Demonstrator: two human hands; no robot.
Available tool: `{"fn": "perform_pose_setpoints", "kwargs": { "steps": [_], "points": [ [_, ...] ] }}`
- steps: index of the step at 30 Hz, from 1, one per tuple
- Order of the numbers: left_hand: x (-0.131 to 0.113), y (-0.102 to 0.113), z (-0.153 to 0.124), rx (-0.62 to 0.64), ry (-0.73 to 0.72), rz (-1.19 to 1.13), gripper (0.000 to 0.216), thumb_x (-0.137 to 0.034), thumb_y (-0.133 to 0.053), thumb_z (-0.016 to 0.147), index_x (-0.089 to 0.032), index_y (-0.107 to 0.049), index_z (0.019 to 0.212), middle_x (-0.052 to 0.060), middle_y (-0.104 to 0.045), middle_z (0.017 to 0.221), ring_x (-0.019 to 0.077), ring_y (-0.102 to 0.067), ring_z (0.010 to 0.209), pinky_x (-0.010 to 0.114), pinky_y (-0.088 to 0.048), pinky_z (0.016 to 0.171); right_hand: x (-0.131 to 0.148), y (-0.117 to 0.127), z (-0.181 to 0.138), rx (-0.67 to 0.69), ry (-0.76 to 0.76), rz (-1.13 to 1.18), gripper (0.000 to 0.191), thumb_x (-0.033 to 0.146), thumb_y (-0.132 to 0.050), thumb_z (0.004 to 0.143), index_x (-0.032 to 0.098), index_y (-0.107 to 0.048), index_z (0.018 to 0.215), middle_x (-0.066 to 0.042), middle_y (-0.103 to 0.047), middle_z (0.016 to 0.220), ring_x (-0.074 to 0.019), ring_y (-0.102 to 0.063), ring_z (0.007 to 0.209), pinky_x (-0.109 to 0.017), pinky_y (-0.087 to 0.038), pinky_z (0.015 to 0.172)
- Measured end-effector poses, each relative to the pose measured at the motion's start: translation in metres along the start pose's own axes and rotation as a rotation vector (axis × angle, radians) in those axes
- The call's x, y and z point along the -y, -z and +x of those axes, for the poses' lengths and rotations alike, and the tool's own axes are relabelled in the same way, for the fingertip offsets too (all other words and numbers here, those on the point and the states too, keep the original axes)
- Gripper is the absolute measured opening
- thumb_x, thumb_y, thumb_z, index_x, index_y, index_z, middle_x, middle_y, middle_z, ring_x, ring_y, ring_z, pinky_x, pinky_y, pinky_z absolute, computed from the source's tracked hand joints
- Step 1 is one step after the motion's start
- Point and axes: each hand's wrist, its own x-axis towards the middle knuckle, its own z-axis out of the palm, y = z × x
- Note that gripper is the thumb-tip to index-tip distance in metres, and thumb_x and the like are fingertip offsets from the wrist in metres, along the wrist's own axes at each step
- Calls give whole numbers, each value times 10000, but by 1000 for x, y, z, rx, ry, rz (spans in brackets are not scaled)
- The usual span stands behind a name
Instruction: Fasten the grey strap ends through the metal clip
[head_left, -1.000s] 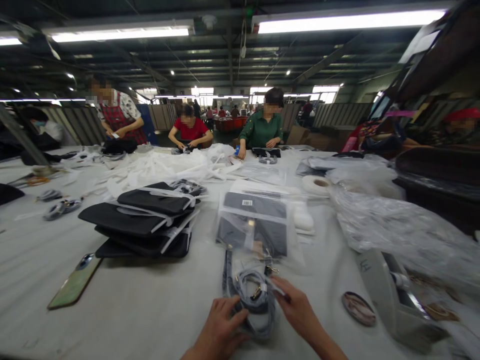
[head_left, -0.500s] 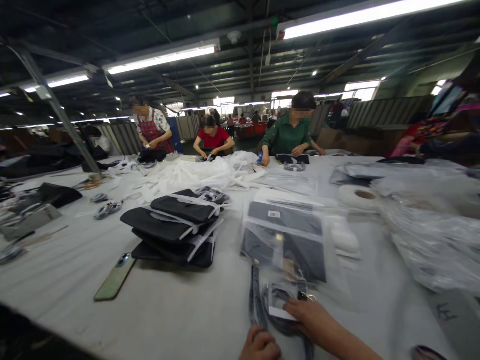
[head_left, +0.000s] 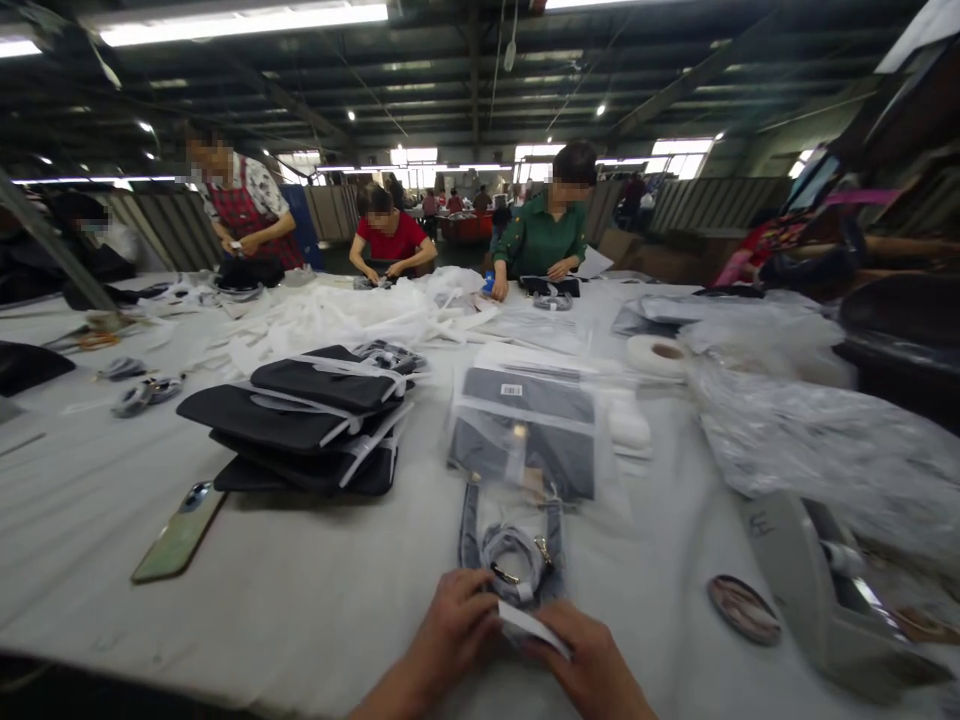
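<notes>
The left hand [head_left: 457,630] and the right hand [head_left: 589,665] are meeting at the near edge of the worktop [head_left: 315,590], both pinching a small white paper band [head_left: 529,625] between fingers and thumbs. The band is sitting at the near end of a coiled grey strap [head_left: 514,550], which is lying on the worktop just beyond the fingertips, its metal clips showing among the loops. Judging from this, the step in hand is wrapping or fastening the band around the bundled strap; both hands are closed narrowly on the paper, not on the strap itself.

The next move is likely calling for the band to be drawn snug round the coil without letting the loops spring apart, so one hand may be needing to steady the coil.

Just beyond the strap, clear plastic bags [head_left: 529,430] with dark contents are lying flat. Further off to the left of the left hand, a stack of black pouches [head_left: 300,425] and a phone [head_left: 180,533] are resting. To the right of the right hand, a small oval dish [head_left: 744,610] is sitting.
</notes>
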Motion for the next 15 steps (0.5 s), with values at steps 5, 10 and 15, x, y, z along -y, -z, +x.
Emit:
{"fn": "perform_pose_setpoints", "kwargs": {
  "steps": [5, 10, 15],
  "points": [
    [1, 22, 65, 408, -36, 4, 389, -314, -702, 806, -267, -572, 1170, 43, -651, 1152, 242, -568, 1061, 395, -437, 914, -37, -74, -25, -125, 83, -407, 571, 87, -508, 704, 222, -528, 1258, -106, -622, 1217, -238, -674, 939, -299, -569, 739],
    [12, 16, 89, 715, -127, 113, 231, -347, -670, 839, -289, -639, 1060, 4, -696, 1019, 226, -617, 971, 393, -367, 877, -66, -79, -17, -70, 220, -695, 556, -18, -414, 631, 219, -593, 1101, -39, -670, 882, -184, -645, 546, -250, -464, 435],
    [19, 10, 80, 687, -79, 104, 184, -318, -626, 870, -271, -641, 1047, 4, -695, 1018, 202, -613, 985, 363, -340, 873, -59, -51, -35, -46, 310, -628, 550, -28, -372, 707, 227, -531, 1167, -43, -697, 1017, -154, -688, 711, -192, -490, 523]
  ]
}}
